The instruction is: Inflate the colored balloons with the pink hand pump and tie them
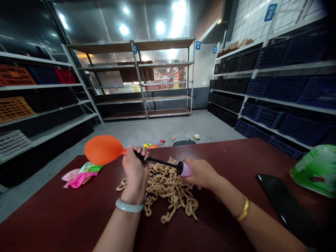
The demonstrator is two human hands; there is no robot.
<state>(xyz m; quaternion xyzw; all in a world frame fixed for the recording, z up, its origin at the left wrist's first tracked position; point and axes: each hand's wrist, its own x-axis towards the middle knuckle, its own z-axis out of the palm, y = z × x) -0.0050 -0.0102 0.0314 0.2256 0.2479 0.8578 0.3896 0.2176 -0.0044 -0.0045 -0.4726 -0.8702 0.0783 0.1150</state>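
My left hand is closed around the dark front end of a balloon pump. At its nozzle, by my left fingers, sits a partly inflated orange balloon. My right hand grips the pump's light purple handle, with the black rod showing between my two hands. Below the pump a heap of tan, curly, rope-like pieces is spread over the dark red table. Limp balloons in pink, green and pale colours lie to the left of my left hand.
A black phone and a green and white bag lie at the table's right. Small balloons, including a pale yellow balloon, are on the floor beyond the far edge. Shelves with crates stand around.
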